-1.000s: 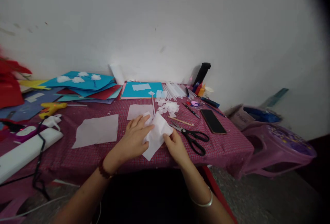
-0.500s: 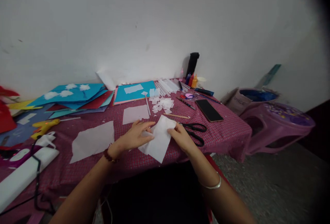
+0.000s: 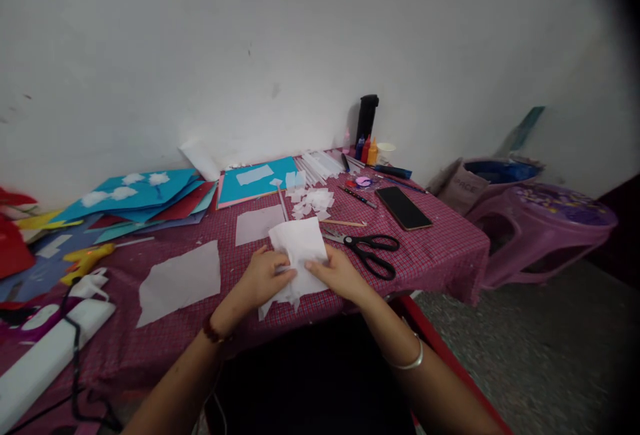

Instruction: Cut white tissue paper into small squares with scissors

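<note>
A folded, creased sheet of white tissue paper (image 3: 303, 241) is between my hands above the table's front edge. My left hand (image 3: 265, 278) grips its left side, thumb on top and fingers curled at the edge. On the right, my right hand (image 3: 343, 271) pinches it with the thumb on top and the fingers behind, mostly hidden. Black-handled scissors (image 3: 370, 245) lie just beyond the right hand. Small cut paper squares (image 3: 313, 203) are heaped behind the sheet. A flat white paper piece (image 3: 257, 225) lies behind the left hand, and a larger one (image 3: 181, 280) lies to its left.
A phone (image 3: 403, 208) lies at the right on the checked tablecloth (image 3: 440, 241). Paint bottles (image 3: 367, 151) stand at the back. Blue card sheets (image 3: 175, 188), a yellow glue gun (image 3: 85, 261) and a white power strip (image 3: 55, 348) occupy the left. A pink stool (image 3: 545, 241) stands beyond the table.
The tissue paper has been turned and folded over into a smaller shape. My left hand has gone from spread fingers to gripping it; my right hand has moved slightly left, uncovering the scissors.
</note>
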`<state>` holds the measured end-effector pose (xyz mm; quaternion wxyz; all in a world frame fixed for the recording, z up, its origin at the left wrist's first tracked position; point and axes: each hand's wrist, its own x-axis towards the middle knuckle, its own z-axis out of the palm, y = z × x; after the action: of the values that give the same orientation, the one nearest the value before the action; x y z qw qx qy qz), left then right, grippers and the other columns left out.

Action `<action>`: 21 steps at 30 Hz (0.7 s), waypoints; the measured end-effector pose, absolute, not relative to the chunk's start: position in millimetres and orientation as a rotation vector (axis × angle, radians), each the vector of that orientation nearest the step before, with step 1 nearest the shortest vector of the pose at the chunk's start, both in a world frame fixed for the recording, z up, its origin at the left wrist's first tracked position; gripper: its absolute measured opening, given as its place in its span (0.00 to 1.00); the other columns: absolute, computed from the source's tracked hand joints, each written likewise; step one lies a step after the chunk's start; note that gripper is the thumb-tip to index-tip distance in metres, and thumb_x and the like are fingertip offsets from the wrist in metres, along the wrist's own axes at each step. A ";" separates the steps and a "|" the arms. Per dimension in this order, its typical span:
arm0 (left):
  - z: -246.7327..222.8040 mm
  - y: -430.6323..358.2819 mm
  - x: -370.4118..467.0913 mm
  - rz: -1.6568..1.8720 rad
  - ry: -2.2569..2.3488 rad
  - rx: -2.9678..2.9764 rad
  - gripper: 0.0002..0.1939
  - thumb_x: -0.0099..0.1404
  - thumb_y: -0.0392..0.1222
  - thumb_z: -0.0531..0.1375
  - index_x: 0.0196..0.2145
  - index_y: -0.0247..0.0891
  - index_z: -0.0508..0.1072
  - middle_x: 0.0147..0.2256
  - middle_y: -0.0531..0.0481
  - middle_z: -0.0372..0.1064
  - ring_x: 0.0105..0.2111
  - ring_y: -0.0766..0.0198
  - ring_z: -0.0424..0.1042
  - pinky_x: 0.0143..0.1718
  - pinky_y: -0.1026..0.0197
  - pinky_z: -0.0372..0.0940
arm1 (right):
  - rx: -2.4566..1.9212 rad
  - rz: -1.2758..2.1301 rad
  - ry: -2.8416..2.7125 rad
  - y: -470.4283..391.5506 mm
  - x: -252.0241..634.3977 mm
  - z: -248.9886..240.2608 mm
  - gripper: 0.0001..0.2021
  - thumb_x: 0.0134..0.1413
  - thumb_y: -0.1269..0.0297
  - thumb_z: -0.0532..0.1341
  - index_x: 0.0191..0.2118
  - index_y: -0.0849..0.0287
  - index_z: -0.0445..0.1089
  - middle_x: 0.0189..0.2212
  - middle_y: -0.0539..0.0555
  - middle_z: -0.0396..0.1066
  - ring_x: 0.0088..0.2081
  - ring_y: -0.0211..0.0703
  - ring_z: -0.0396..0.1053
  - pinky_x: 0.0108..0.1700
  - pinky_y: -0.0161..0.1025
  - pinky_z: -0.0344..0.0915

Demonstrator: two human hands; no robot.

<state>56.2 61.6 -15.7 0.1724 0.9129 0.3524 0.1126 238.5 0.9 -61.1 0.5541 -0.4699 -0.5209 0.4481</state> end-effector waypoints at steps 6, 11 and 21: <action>-18.1 54.5 52.0 0.327 0.962 2.446 0.11 0.59 0.42 0.54 0.21 0.36 0.67 0.22 0.53 0.66 0.26 0.64 0.65 0.29 0.64 0.58 | -1.156 0.989 -1.251 2.8 236.9 -67.1 0.15 0.52 0.63 0.60 0.45 0.63 0.71 0.34 0.53 0.73 0.31 0.41 0.66 0.32 0.35 0.62; -23.2 55.0 48.9 0.293 0.891 2.357 0.12 0.60 0.42 0.53 0.22 0.35 0.67 0.22 0.53 0.64 0.24 0.65 0.63 0.28 0.65 0.58 | -1.137 0.987 -1.265 2.9 237.6 -67.2 0.15 0.51 0.63 0.60 0.44 0.63 0.71 0.33 0.53 0.72 0.31 0.41 0.65 0.30 0.34 0.61; -22.1 48.5 57.4 0.344 0.878 2.197 0.14 0.61 0.51 0.57 0.35 0.35 0.69 0.32 0.51 0.69 0.31 0.63 0.68 0.32 0.62 0.63 | -1.127 1.019 -1.224 1.0 236.6 -69.3 0.16 0.51 0.59 0.61 0.43 0.64 0.71 0.30 0.52 0.71 0.27 0.39 0.64 0.27 0.33 0.60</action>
<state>57.4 48.5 -22.1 0.3668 0.8548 0.3418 0.1338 236.6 1.0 -69.3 0.5608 -0.4781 -0.5194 0.4325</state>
